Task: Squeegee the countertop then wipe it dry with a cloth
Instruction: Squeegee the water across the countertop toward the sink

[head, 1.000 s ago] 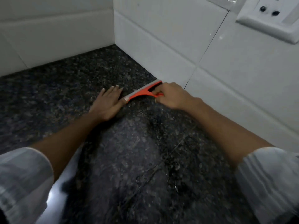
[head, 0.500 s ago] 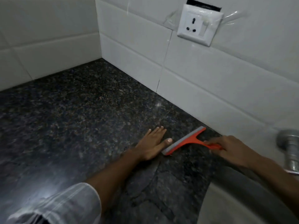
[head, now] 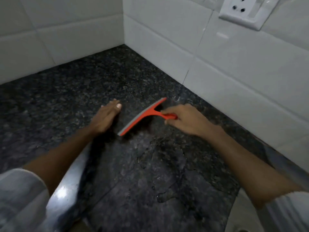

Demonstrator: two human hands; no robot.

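An orange squeegee [head: 143,116] with a grey rubber blade lies slanted on the dark speckled granite countertop [head: 70,101]. My right hand [head: 185,121] grips its orange handle, the blade pointing away to the left. My left hand [head: 105,118] rests flat on the counter just left of the blade, fingers together, a small gap between it and the squeegee. Thin streaks and puddles of water shine on the stone in front of the blade. No cloth is in view.
White tiled walls [head: 167,39] meet in a corner behind the counter. A white wall socket [head: 242,10] sits at the upper right. A pale curved rim [head: 234,220] shows at the lower right, and the counter's front edge [head: 61,191] gleams at the lower left.
The squeegee has been pulled back from the wall, away from my left hand, which touched the blade's tip before. The view has swung, hiding the metal fixture at the right.
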